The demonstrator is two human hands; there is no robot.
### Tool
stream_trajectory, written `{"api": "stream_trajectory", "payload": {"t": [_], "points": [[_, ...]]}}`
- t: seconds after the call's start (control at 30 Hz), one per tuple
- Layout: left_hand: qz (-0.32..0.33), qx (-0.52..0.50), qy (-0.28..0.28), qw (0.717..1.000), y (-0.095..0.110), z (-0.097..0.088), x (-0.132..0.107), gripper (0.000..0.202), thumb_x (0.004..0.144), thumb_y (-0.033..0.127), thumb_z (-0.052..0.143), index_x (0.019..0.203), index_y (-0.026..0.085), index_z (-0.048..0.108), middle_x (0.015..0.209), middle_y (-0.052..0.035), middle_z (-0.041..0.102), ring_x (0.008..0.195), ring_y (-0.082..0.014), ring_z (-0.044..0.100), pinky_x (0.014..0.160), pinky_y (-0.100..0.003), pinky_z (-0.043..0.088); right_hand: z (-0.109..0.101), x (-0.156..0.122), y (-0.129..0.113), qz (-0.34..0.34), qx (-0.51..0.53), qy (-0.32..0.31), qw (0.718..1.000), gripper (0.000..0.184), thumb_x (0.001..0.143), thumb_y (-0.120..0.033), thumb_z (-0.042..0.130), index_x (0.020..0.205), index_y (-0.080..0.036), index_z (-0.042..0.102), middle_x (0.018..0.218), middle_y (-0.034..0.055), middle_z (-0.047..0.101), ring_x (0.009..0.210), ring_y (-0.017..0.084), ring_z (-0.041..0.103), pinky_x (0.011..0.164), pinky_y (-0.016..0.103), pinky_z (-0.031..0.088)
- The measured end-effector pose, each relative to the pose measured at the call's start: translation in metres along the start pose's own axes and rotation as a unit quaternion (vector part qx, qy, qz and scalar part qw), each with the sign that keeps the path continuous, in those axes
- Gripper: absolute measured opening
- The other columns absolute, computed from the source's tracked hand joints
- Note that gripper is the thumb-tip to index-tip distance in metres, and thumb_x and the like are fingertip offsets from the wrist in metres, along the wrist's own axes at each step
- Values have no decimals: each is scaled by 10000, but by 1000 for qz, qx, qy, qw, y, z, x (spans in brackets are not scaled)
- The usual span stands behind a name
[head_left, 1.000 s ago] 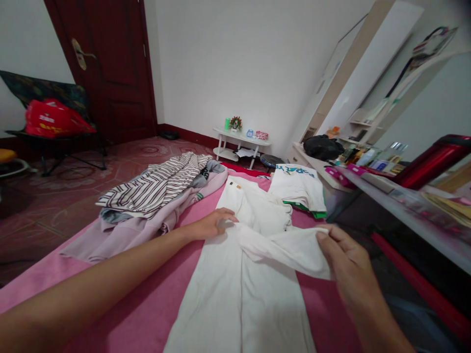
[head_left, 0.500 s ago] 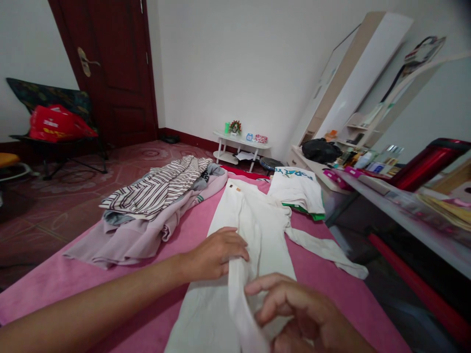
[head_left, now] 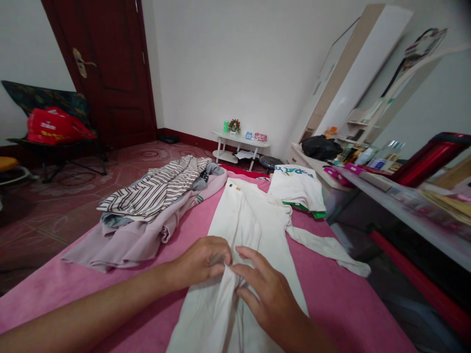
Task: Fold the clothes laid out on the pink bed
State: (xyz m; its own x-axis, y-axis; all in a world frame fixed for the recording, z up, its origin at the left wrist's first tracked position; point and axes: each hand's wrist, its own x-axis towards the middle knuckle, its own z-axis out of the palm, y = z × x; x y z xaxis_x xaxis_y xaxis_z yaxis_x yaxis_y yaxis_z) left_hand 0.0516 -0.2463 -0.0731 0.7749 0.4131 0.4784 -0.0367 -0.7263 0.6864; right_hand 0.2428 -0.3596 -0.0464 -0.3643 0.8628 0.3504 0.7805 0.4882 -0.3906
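Observation:
A white long-sleeved shirt (head_left: 272,220) lies lengthwise on the pink bed cover (head_left: 331,304), one sleeve stretched out to the right. Over the middle of the shirt, my left hand (head_left: 206,260) pinches a fold of its fabric between thumb and fingers. Close beside it, my right hand (head_left: 268,299) grips the same raised fold from the right, its index finger partly extended. The fold runs down toward the bottom of the view, between my two wrists.
To the left lies a pile with a striped garment (head_left: 154,191) over a lilac one (head_left: 128,245). Folded white clothes (head_left: 298,189) rest at the far right of the bed. A cluttered dressing table (head_left: 386,191) stands along the right side; a low white table (head_left: 239,138) is beyond.
My right hand has moved up and left to meet my left hand at the fold. My left hand has shifted slightly nearer and to the left, still on the shirt.

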Motion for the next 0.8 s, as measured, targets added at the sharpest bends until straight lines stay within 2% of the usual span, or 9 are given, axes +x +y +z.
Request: {"api": "stream_trajectory", "payload": {"t": [0.07, 0.17, 0.23, 0.33, 0.47, 0.6, 0.8], "points": [[0, -7, -10, 1000, 3, -1, 0, 32, 815, 169, 586, 847, 168, 583, 845, -51, 646, 814, -170, 591, 775, -260, 436, -3, 4, 0, -33, 10, 40, 999, 204, 856, -74, 486, 959, -206, 603, 1129, 75, 608, 985, 172, 603, 847, 296, 501], [-9, -37, -30, 999, 9, -5, 1, 45, 829, 177, 575, 863, 162, 600, 874, -59, 657, 837, -174, 596, 797, -263, 436, -9, 6, 2, -78, 18, 55, 995, 157, 867, -74, 478, 879, -192, 580, 940, 51, 640, 878, 160, 601, 768, 282, 498], [-34, -57, -32, 997, 10, -6, 1, 53, 822, 177, 591, 862, 153, 617, 872, -58, 662, 832, -171, 602, 793, -257, 439, -9, 5, 4, -108, 5, 31, 994, 164, 861, -66, 483, 913, -190, 577, 990, 58, 640, 905, 165, 593, 782, 291, 495], [-90, -88, -5, 992, 10, -5, 2, 54, 805, 159, 611, 849, 137, 631, 824, -37, 665, 771, -150, 602, 742, -232, 443, -3, 3, 8, -126, -46, 10, 991, 214, 839, -69, 522, 1008, -189, 576, 1126, 84, 612, 992, 196, 576, 811, 319, 499], [-123, -114, 37, 985, 12, -2, 8, 44, 806, 145, 604, 828, 128, 637, 775, -12, 663, 731, -126, 593, 716, -210, 440, 6, 4, 13, -120, -99, 81, 984, 223, 821, -68, 556, 1007, -188, 581, 1114, 102, 605, 953, 201, 582, 738, 305, 510], [-120, -128, 45, 983, 21, 1, 15, 69, 793, 107, 586, 820, 124, 646, 776, -13, 679, 737, -123, 607, 717, -203, 446, 6, 8, 15, -135, -97, 159, 973, 195, 815, -39, 567, 947, -181, 587, 1019, 95, 619, 905, 176, 586, 739, 289, 502], [-103, -87, 65, 989, 30, 7, 17, 120, 761, 64, 571, 824, 124, 652, 772, -12, 680, 739, -127, 620, 720, -200, 452, 4, 10, 12, -169, -97, 171, 966, 234, 781, -13, 569, 945, -179, 591, 950, 80, 645, 832, 172, 594, 699, 294, 499]]}}
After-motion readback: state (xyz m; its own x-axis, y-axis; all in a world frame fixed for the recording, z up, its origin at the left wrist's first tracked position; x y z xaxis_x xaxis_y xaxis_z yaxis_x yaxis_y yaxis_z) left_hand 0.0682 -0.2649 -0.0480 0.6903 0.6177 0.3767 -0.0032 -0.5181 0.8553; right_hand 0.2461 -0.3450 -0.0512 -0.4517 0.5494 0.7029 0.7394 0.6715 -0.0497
